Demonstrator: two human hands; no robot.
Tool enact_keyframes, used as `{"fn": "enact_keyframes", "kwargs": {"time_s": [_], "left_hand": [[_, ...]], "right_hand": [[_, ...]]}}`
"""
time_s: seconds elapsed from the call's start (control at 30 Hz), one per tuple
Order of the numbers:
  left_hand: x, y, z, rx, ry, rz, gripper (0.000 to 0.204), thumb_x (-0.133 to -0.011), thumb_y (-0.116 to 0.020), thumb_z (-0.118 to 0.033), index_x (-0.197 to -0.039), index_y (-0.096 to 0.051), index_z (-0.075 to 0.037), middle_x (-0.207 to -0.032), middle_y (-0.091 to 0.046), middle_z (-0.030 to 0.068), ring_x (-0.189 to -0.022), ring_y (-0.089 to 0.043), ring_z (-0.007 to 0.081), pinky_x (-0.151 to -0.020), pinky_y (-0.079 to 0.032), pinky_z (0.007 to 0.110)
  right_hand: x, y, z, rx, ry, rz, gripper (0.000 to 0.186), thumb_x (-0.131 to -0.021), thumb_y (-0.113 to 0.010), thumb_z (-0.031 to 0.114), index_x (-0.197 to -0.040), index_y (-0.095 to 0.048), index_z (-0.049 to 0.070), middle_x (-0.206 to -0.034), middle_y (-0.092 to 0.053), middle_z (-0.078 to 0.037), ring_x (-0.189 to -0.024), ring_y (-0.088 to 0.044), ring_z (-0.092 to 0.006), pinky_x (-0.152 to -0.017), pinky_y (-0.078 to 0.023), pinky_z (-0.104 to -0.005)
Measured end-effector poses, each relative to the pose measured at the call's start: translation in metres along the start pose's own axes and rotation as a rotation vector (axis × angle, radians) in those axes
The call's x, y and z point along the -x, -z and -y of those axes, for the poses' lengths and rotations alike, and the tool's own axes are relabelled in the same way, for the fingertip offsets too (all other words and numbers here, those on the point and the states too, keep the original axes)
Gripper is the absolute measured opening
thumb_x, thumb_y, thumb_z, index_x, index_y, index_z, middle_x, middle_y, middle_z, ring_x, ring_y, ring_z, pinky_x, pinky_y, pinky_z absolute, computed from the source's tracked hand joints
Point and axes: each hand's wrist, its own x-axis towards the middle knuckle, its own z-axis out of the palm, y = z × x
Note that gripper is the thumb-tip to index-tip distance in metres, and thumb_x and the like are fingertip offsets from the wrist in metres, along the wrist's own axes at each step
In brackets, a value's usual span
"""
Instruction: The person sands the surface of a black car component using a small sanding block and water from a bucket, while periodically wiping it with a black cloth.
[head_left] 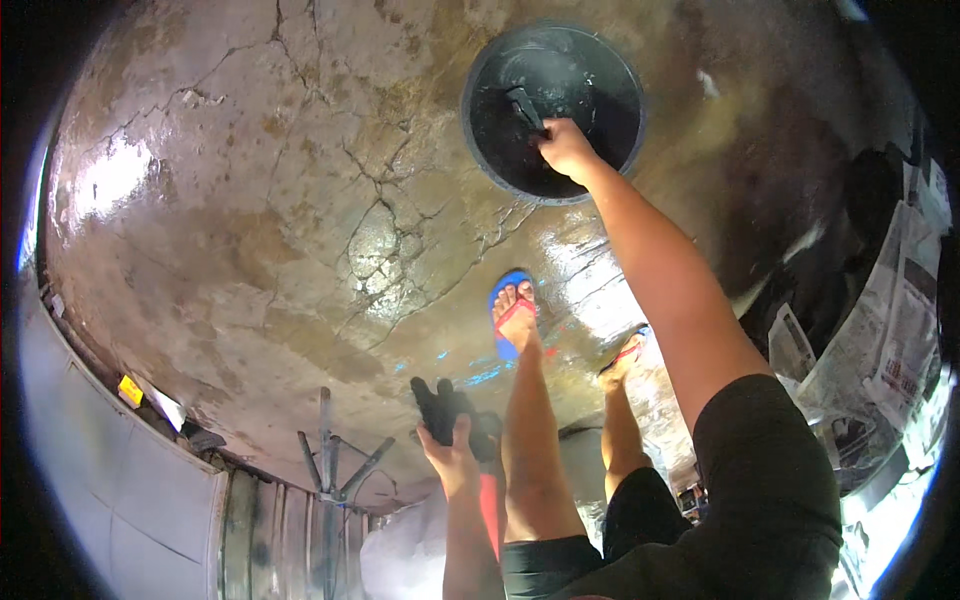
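My right hand (pixel 568 150) is closed round the dark handle (pixel 524 108) of a tool, reaching over a round black tub (pixel 640 110). Wet, glossy water shows inside the tub, with ripples and light glints. The tool's far end is hard to make out against the dark water, so I cannot tell its kind. Low in the picture, my left hand (pixel 450 458) hangs beside my left leg, thumb and a finger spread apart. A dark finger-like shape, seemingly a shadow, lies just beyond it on the floor.
Wet, cracked concrete floor (pixel 250 260) surrounds the tub. My feet wear blue flip-flops (pixel 508 330) with red straps. A metal-legged stand (pixel 327 450) and grey panels (pixel 100 430) are at lower left, near a yellow packet (pixel 130 390). Newspaper sheets (pixel 880 340) hang at right.
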Motion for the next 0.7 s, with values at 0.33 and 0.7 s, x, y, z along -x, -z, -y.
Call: {"fn": "enact_keyframes", "kwargs": {"time_s": [0.33, 0.7], "left_hand": [[0.089, -0.153, -0.048, 0.648, 0.35, 0.162, 0.058, -0.097, -0.079, -0.01, -0.148, -0.053, -0.006, -0.125, -0.072, 0.0098, -0.103, -0.071, 0.0211, -0.09, -0.058, 0.034], [0.088, -0.188, -0.016, 0.376, 0.369, 0.232, 0.051, -0.091, -0.086, -0.015, -0.13, -0.055, -0.006, -0.105, -0.07, 0.0053, -0.084, -0.067, 0.0127, -0.073, -0.055, 0.028]], "right_hand": [[0.033, 0.037, 0.034, 0.389, 0.462, 0.077, 0.037, -0.088, -0.081, 0.011, -0.122, -0.073, -0.002, -0.109, -0.074, -0.028, -0.099, -0.072, -0.0453, -0.087, -0.057, -0.0483], [-0.045, 0.051, 0.011, 0.408, 0.275, -0.556, 0.044, -0.1, -0.075, 0.016, -0.138, -0.066, -0.005, -0.128, -0.074, -0.021, -0.117, -0.071, -0.0312, -0.107, -0.053, -0.0433]]}}
